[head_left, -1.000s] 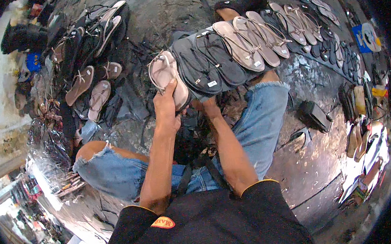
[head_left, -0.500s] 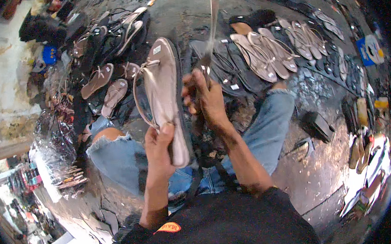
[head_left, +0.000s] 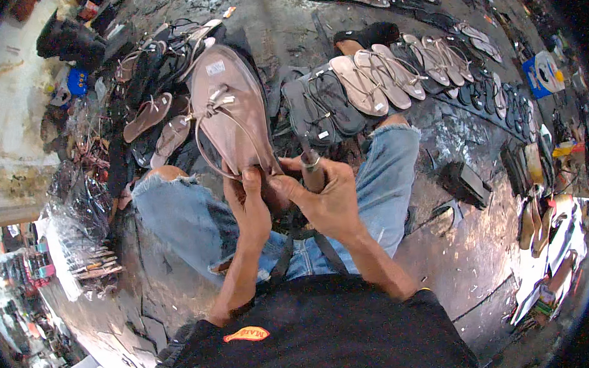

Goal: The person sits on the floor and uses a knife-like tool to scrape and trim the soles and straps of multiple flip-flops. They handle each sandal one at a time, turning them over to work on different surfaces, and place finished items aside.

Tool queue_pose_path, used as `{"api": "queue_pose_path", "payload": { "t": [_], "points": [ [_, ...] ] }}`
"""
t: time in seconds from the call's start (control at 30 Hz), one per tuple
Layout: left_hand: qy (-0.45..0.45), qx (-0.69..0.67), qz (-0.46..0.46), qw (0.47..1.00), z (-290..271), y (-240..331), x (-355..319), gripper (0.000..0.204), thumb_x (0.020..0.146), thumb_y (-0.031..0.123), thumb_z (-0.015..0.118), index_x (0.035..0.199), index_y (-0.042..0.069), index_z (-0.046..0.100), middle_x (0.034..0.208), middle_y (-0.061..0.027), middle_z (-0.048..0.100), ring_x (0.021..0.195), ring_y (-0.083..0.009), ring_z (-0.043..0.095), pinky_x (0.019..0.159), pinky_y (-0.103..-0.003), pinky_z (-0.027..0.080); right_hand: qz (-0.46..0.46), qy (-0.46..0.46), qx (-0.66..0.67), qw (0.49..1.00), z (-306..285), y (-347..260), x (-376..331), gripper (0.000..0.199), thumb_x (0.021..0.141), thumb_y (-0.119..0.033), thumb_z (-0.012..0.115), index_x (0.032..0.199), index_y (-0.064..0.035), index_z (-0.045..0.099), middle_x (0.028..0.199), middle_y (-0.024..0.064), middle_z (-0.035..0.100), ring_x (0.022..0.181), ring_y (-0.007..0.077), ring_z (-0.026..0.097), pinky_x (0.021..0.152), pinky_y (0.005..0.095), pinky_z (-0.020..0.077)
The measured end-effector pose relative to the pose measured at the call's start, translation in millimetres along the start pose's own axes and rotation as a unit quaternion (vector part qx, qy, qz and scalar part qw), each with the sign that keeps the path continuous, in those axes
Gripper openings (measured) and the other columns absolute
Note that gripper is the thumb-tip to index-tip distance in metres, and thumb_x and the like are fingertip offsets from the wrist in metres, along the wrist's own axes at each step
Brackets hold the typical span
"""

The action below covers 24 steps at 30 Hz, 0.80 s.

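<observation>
A beige thong sandal [head_left: 225, 137] with a small bow and a white sticker on its insole is held up between my knees, toe pointing away. My left hand [head_left: 249, 201] is closed on its heel end, thumb on top. My right hand [head_left: 330, 195] is beside it, fingers wrapped round the handle of a knife [head_left: 313, 172] with a metal collar. The blade points away from me and is hard to make out now. My right thumb reaches to the sandal's heel edge.
Beige sandals [head_left: 380, 80] and black sandals [head_left: 327, 109] lie in rows ahead to the right. More sandals [head_left: 149, 118] lie to the left. A dark block [head_left: 465, 184] rests on the floor right of my knee. Clear plastic wrapping [head_left: 79, 221] is at the left.
The knife has come down from upright, and my right hand has moved nearer to me, up to the sandal's heel. The sandal has tilted, with its toe slightly left.
</observation>
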State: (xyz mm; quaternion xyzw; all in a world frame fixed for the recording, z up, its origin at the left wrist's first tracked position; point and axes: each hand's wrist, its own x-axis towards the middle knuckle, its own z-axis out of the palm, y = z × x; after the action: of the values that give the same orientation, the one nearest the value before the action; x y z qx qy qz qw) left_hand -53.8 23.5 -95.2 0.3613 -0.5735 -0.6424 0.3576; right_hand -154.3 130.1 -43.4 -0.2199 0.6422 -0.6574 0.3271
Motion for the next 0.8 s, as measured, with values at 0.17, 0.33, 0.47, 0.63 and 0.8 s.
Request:
{"api": "queue_pose_path", "payload": {
  "t": [0.17, 0.33, 0.47, 0.63, 0.8],
  "points": [
    [-0.022, 0.065, -0.011, 0.998, 1, 4, -13, 0.058, 0.104, 0.032, 0.056, 0.147, -0.003, 0.037, 0.138, -0.014, 0.051, 0.121, -0.021, 0.051, 0.102, -0.034, 0.042, -0.003, 0.048, 0.054, 0.997, -2, -3, 8, 0.027, 0.09, -0.014, 0.078, 0.109, 0.0041, 0.074, 0.074, -0.0036, 0.067, 0.067, 0.0022, 0.055, 0.059, 0.0216, 0.0458],
    [-0.034, 0.072, 0.031, 0.996, 2, -25, -22, 0.055, 0.104, 0.032, 0.056, 0.142, -0.004, 0.042, 0.132, -0.0144, 0.054, 0.118, -0.0238, 0.052, 0.101, -0.037, 0.043, -0.027, 0.048, -0.034, 0.998, -4, 12, 15, 0.029, 0.093, -0.018, 0.075, 0.109, 0.0054, 0.072, 0.086, 0.0019, 0.072, 0.078, 0.0052, 0.061, 0.068, 0.0229, 0.0515],
    [-0.089, 0.111, 0.01, 0.99, 14, 0, -35, 0.056, 0.104, 0.032, 0.055, 0.145, -0.004, 0.038, 0.139, -0.0164, 0.05, 0.124, -0.0238, 0.049, 0.106, -0.038, 0.039, -0.095, 0.136, 0.103, 0.981, -10, 11, 50, 0.034, 0.092, -0.025, 0.076, 0.111, 0.0028, 0.07, 0.079, 0.0046, 0.071, 0.07, 0.0071, 0.063, 0.063, 0.026, 0.0525],
    [-0.116, -0.176, -0.13, 0.969, -6, 42, -12, 0.058, 0.098, 0.028, 0.066, 0.142, -0.003, 0.043, 0.132, -0.016, 0.057, 0.115, -0.0235, 0.059, 0.098, -0.04, 0.048, -0.037, 0.078, 0.004, 0.996, -13, -10, 31, 0.042, 0.09, -0.027, 0.079, 0.116, 0.0044, 0.068, 0.081, 0.0043, 0.071, 0.074, 0.0074, 0.063, 0.066, 0.026, 0.0527],
    [-0.098, -0.068, -0.235, 0.965, -19, 99, 29, 0.039, 0.09, 0.027, 0.079, 0.11, -0.002, 0.064, 0.088, -0.0065, 0.071, 0.069, -0.0149, 0.069, 0.062, -0.029, 0.058, -0.083, 0.052, -0.019, 0.995, -4, -4, 7, 0.037, 0.101, -0.026, 0.063, 0.126, 0.0009, 0.063, 0.078, 0.0011, 0.066, 0.063, 0.0049, 0.053, 0.058, 0.0224, 0.0436]
  ]
}}
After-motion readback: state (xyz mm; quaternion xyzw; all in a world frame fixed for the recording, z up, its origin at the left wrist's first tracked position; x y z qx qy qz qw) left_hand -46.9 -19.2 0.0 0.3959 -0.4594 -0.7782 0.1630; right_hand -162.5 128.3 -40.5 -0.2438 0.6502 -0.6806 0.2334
